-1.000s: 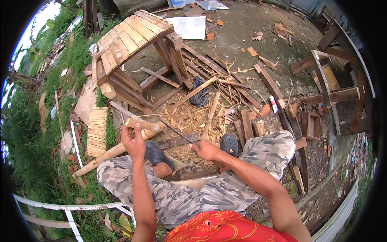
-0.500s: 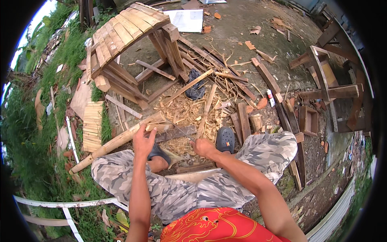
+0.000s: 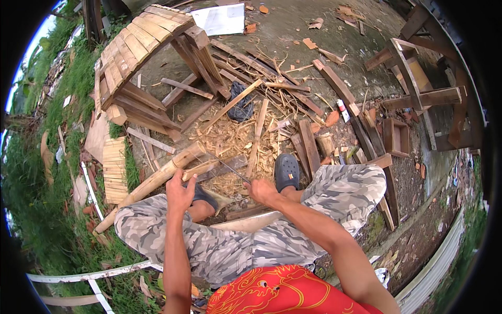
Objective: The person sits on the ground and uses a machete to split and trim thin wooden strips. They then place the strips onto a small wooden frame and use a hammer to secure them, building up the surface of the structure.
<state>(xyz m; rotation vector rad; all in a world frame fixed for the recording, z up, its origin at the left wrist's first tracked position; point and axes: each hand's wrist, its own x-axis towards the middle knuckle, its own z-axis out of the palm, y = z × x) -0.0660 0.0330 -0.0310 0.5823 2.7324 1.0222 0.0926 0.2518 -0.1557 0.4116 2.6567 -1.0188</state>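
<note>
My left hand (image 3: 180, 191) grips a short split piece of pale wood (image 3: 205, 166) lying across a long pale log (image 3: 151, 180) that runs from lower left up to the middle. My right hand (image 3: 261, 191) is closed on the handle of a long thin blade (image 3: 226, 166), whose tip rests against the wood piece near my left hand. Both hands are above my knees in camouflage trousers (image 3: 334, 183). A dark clog (image 3: 286, 171) on my right foot sits just beyond the right hand. Pale wood shavings (image 3: 230, 138) cover the ground in front.
A small slatted wooden roof frame (image 3: 141, 57) stands at upper left, a stack of shingles (image 3: 115, 167) beside the log. Loose planks and sticks (image 3: 272, 89) lie ahead, wooden frames (image 3: 418, 89) at right, a white sheet (image 3: 222, 18) at top. Grass borders the left.
The blade has been drawn back toward me along the wood piece; my right hand sits slightly lower and nearer. The view has shifted a little downward.
</note>
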